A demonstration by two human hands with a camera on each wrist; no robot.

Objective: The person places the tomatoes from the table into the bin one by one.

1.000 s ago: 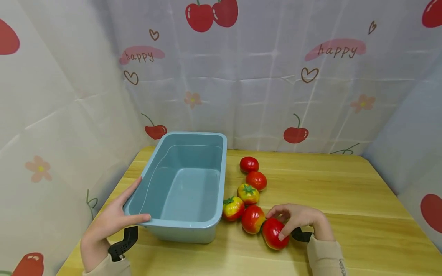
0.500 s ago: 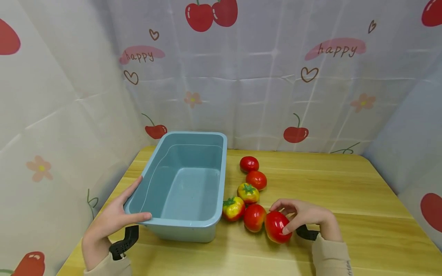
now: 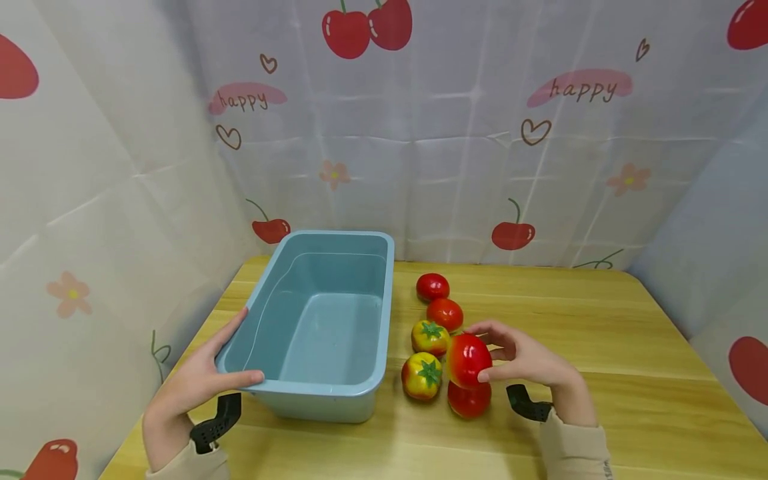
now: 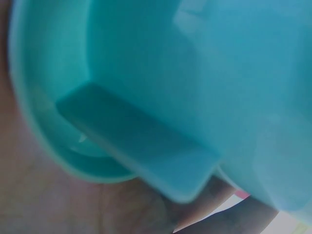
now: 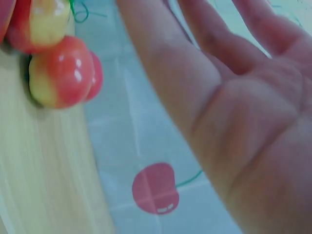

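My left hand (image 3: 195, 383) grips the near left corner of a blue plastic bin (image 3: 303, 389), thumb over the front rim and fingers along the left side. In the left wrist view the bin wall (image 4: 234, 87) fills most of the picture. My right hand (image 3: 525, 357) holds a glossy red tomato (image 3: 470, 359) between thumb and fingers. Behind it, partly covered, is another red tomato (image 3: 470, 402). Just left of these sits a yellow-red tomato (image 3: 417, 379) with a green star-shaped stem. In the right wrist view, my palm (image 5: 263, 112) shows at right, tomatoes (image 5: 63, 73) at upper left.
Farther back, in a line beside the bin, lie a second green-stemmed tomato (image 3: 427, 340) and two red tomatoes (image 3: 445, 313). All rest on a wooden table (image 3: 570, 320). A cherry-printed curtain (image 3: 420, 167) encloses the back and sides.
My right hand has raised its tomato and brought it left, over its neighbour. The red tomato below and the nearest green-stemmed one have shifted right. My left hand stays at the bin.
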